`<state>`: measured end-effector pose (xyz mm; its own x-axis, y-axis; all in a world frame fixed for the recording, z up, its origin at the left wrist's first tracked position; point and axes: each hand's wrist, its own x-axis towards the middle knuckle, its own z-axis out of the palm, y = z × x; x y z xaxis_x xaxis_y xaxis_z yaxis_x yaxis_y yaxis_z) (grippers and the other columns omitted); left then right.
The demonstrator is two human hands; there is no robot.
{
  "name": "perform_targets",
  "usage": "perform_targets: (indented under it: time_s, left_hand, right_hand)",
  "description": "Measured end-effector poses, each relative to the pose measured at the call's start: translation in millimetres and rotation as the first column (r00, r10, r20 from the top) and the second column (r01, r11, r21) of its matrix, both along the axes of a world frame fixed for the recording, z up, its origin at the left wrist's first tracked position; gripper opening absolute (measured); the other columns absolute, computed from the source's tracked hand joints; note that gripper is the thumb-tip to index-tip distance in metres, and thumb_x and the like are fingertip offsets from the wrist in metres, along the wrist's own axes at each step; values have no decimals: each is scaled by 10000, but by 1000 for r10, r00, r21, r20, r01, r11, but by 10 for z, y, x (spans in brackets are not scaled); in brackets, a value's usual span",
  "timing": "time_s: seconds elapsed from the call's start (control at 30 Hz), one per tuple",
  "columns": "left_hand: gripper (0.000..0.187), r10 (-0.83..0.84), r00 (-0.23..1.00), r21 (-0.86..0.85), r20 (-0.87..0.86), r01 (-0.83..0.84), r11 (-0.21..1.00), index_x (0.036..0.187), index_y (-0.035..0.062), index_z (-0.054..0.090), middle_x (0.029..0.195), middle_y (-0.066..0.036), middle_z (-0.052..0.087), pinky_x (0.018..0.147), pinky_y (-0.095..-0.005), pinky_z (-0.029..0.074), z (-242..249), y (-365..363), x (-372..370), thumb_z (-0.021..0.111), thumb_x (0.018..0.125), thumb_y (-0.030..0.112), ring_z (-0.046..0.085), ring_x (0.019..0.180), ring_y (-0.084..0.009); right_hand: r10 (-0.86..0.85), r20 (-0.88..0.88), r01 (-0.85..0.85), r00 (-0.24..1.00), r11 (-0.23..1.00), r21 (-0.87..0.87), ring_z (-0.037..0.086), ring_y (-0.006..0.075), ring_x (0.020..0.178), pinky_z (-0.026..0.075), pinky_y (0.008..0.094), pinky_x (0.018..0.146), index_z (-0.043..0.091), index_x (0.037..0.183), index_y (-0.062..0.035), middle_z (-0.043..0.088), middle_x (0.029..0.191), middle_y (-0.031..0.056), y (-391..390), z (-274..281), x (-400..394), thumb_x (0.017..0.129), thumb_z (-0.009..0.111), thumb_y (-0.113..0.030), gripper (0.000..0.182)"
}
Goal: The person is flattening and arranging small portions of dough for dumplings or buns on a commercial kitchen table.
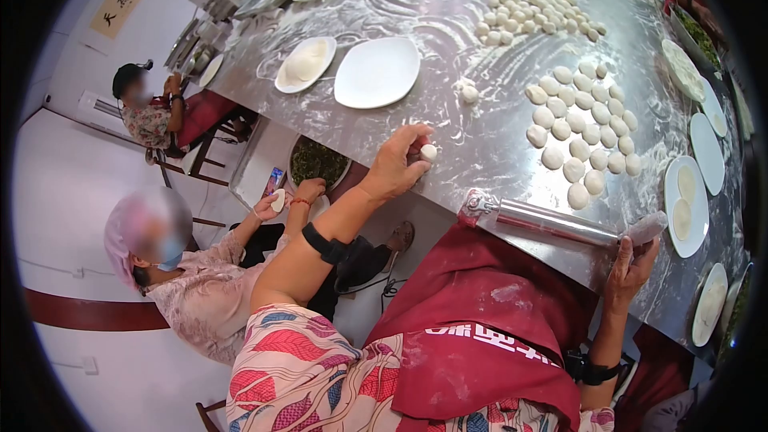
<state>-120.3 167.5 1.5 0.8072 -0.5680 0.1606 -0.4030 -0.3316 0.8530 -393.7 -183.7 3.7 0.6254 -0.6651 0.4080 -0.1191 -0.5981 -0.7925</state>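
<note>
My left hand [398, 162] is over the front edge of the metal table, its thumb and fingers pinched on a small white dough ball [430, 153]. At the table's near edge lies a metal rolling pin [556, 222], and my right hand [630, 268] has its fingers closed at the floury right handle. Flattened dough pieces [592, 134] are spread in loose rows beyond the pin. A floury dough lump [469, 94] sits alone on the table, between those pieces and an empty white plate [378, 72].
More dough balls [528, 10] cluster at the back. A plate of wrappers [305, 65] stands at left, another plate [686, 206] with wrappers at right. On my left, a seated co-worker [192, 272] holds a wrapper [278, 200] beside a bowl of green filling [318, 162]. Another person [152, 112] sits farther off.
</note>
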Motion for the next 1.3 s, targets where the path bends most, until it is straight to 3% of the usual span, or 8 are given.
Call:
perform_targets:
  time_s: [0.53,0.63,0.73,0.83,0.93,1.13,1.23,1.3]
  left_hand:
    - [587,-70,987,-43,-146,64,997,1267,58,517,1090,-57,587,854,-276,480,44,26,39,728,723,1,580,970,-136]
    - [657,-78,995,220,57,63,973,1298,64,489,1169,-113,560,871,-311,478,227,5,31,775,707,67,567,1036,-191]
    - [658,-67,951,214,302,1,977,1243,10,506,1157,-205,541,938,-411,431,265,-111,20,792,708,265,525,1072,-345]
    - [770,-5,858,178,513,-100,979,1321,-33,425,1264,-226,484,1019,-433,363,321,-280,146,675,809,485,469,1179,-365]
    - [925,-36,781,416,624,-293,861,1361,-83,337,1404,-265,357,1111,-469,209,240,-521,180,528,827,648,322,1321,-409]
    - [967,-133,867,622,480,-229,749,1408,-76,253,1483,-293,212,1144,-477,89,-76,-569,164,502,831,658,140,1416,-407]
    - [955,-104,919,533,381,-126,837,1410,-80,261,1486,-280,214,1144,-454,107,-88,-496,249,429,851,676,162,1417,-350]
    - [891,194,976,180,95,-208,961,1404,-71,279,1478,-268,239,1142,-420,132,-77,-521,285,431,878,632,202,1403,-332]
  right_hand:
    - [1,-21,-2,1000,1000,-12,543,211,1052,421,319,926,379,1332,42,538,1183,139,-31,-28,-25,961,561,-245,503]
    - [8,-28,-8,1000,1000,-14,544,208,1049,422,318,924,378,1332,44,537,1183,138,-30,-22,-25,961,561,-238,501]
    - [18,-6,-18,1000,1000,-17,544,207,1047,423,317,922,374,1333,45,534,1184,138,-31,-28,-21,961,560,-233,501]
    - [15,-11,-15,1000,1000,-10,543,205,1046,424,317,923,369,1335,48,529,1190,141,-32,-33,-26,959,563,-228,505]
    - [6,-31,-6,1000,1000,-18,544,207,1041,423,317,925,359,1341,56,527,1196,148,-48,-61,-45,956,567,-227,521]
    - [-27,-51,27,998,1000,5,550,236,1060,434,340,927,347,1343,72,525,1198,170,-5,-15,-61,947,577,-196,531]
    - [-12,13,12,1000,1000,20,554,252,1067,440,352,926,354,1341,74,524,1193,176,-27,-13,-10,942,582,-181,526]
    - [0,42,-2,999,999,48,559,254,1062,442,353,923,358,1342,73,525,1188,176,24,-18,-9,940,585,-180,526]
